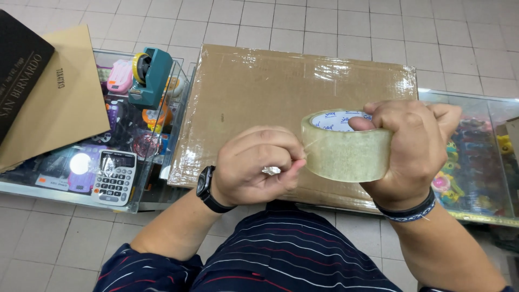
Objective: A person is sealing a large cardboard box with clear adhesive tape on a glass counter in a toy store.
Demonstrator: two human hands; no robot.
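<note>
The right hand [413,148] grips a clear tape roll [346,145], thumb through its core, held above a wrapped cardboard parcel [259,92] on the glass tabletop [481,113]. The left hand [258,165], fingers closed, pinches the tape's loose end. A calculator [113,177] and teal dispenser [148,75] sit left.

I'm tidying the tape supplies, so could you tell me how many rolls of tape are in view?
2. One clear roll of packing tape is in the right hand, the left hand pinching its end. A yellow roll sits in the teal dispenser. Others may be hidden.
</note>
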